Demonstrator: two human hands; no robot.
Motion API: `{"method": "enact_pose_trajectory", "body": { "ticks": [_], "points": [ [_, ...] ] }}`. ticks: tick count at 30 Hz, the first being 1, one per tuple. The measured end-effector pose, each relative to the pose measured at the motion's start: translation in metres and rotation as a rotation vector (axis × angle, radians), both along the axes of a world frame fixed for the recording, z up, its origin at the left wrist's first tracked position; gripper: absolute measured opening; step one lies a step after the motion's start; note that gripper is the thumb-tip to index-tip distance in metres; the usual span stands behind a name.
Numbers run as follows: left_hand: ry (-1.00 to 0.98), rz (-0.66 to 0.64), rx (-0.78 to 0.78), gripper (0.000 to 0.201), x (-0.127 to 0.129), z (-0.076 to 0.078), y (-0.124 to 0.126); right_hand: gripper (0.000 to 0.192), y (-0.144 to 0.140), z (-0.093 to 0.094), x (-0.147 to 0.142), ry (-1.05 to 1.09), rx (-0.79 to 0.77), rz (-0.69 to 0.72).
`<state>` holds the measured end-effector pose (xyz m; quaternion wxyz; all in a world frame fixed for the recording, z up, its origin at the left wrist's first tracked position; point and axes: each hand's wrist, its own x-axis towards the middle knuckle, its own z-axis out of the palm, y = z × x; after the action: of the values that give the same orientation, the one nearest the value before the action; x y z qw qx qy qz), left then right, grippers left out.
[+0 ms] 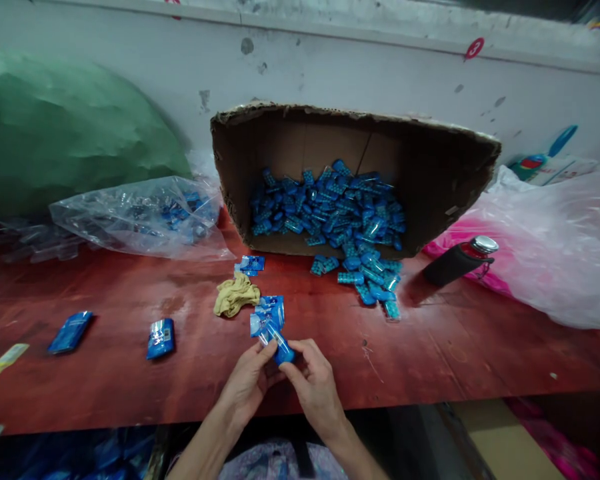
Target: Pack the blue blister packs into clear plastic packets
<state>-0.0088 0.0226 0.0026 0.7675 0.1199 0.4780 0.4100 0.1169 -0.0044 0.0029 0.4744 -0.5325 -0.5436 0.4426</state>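
Note:
Near the table's front edge, my left hand [253, 377] and my right hand [314, 379] hold a small clear tube with a blue end [283, 351] between them. My fingers are closed round it from both sides, and the left fingertips are partly hidden. Just beyond the tube lie several blue printed packets [271, 312]. A crumpled yellowish cloth [236, 295] is beside them on the left. Farther back, similar blue tubes [370, 277] spill onto the red table [430, 347] from an open cardboard box [445, 173] lying on its side.
Two filled blue pouches [161, 339] lie on the left. A clear plastic bag [130, 213] and a large green sack [75, 133] stand behind. On the right are a black-sleeved bottle [453, 262] and a pinkish plastic bag [555, 247]. The table's front edge runs under my forearms.

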Motion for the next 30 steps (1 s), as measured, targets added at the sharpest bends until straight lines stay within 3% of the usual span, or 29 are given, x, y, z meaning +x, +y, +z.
{"method": "enact_pose_trajectory", "body": {
  "ticks": [10, 20, 30],
  "points": [
    [-0.038, -0.058, 0.072, 0.016, -0.007, 0.001, 0.004, 0.030, 0.014, -0.012, -0.007, 0.538, -0.362, -0.009],
    [-0.098, -0.113, 0.026, 0.017, -0.011, -0.005, 0.003, 0.030, 0.019, -0.016, 0.007, 0.536, -0.354, 0.184],
    [0.135, 0.049, 0.096, 0.026, -0.004, -0.010, 0.006, 0.038, 0.019, -0.013, -0.006, 0.502, -0.468, 0.002]
  ]
}}
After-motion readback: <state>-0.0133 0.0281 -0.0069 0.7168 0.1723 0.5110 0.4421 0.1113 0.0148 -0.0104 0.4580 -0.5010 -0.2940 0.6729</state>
